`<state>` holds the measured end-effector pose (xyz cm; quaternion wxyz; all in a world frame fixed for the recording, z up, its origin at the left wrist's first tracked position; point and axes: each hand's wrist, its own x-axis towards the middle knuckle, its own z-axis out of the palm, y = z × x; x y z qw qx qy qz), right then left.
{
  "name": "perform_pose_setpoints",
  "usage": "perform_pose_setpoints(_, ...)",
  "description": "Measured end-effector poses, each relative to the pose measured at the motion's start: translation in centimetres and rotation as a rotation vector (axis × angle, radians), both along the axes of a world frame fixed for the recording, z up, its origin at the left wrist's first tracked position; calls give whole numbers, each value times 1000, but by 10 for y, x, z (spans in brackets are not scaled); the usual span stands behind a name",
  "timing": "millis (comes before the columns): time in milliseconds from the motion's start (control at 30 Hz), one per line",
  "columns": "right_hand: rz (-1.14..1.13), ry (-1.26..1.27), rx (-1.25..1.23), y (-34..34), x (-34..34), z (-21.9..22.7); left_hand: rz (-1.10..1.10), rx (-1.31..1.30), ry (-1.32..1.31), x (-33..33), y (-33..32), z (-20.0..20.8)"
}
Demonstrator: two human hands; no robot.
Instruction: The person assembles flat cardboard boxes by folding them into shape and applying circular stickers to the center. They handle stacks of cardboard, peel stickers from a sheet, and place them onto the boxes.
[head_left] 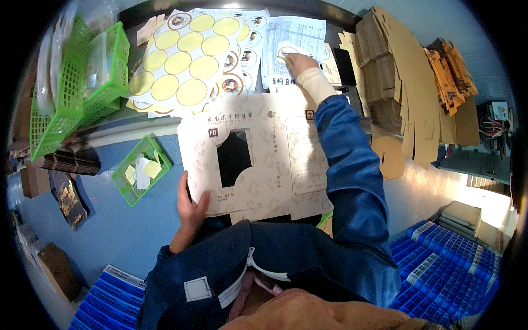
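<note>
A flat, pale carton blank (269, 148) with a cut-out window and printed mushroom-like shapes lies in front of me, its near edge by my body. My left hand (192, 209) grips its lower left edge, thumb on top and the other fingers along the side. My right hand (301, 64) reaches past the blank to the far side of the table. Its thumb and fingertips are pinched at the edge of a round sticker (288, 48), which lies over a printed form sheet (294, 30). Sheets of round stickers (181, 66), many places peeled to yellow backing, lie to the left.
Green plastic baskets (104, 82) stand at the far left. A small green basket (144, 170) with paper scraps sits lower down. Stacked brown cardboard (385, 71) rises right of my right arm, beside a dark phone-like object (344, 66). Blue crates (451, 264) are at lower right.
</note>
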<state>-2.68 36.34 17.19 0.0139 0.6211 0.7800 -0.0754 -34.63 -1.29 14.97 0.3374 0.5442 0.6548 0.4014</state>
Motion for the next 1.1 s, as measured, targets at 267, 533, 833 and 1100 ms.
perform_pose_setpoints(267, -19, 185, 372, -14, 19, 39, -16, 86, 355, 4, 7, 27)
perform_pose_setpoints(533, 3, 330, 481, -55, 18, 71, -264, 224, 589, 12, 19, 78)
perform_pose_setpoints(833, 746, 497, 396, -238, -77, 93, -200, -296, -1235, 64, 44, 103)
perform_pose_setpoints(1100, 687, 705, 398, -295, -78, 78, -37, -162, -1105, 71, 33, 77)
